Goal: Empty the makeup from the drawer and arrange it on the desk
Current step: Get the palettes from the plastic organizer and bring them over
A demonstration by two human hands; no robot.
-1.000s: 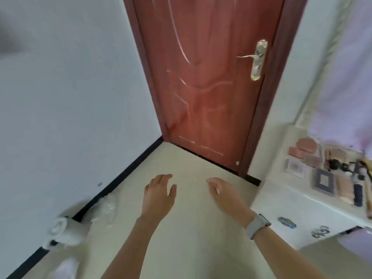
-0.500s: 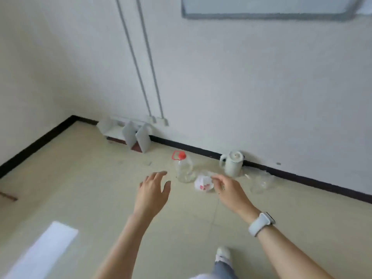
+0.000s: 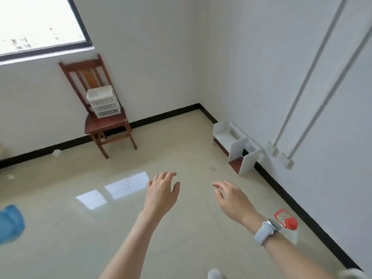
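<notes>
A single head-worn camera looks forward and down from standing height into a room corner, its wide angle bending the walls and floor edges. The view is tilted, so the skirting line runs slantwise. Nearest the lens, both forearms reach in from the bottom edge, the left hand (image 3: 162, 193) and right hand (image 3: 233, 198) held out mid-frame above the tiled floor (image 3: 181, 158). Farther off, a wooden chair (image 3: 104, 119) stands against the far wall under a window (image 3: 38, 25). No second view exists, so nothing overlaps.
</notes>
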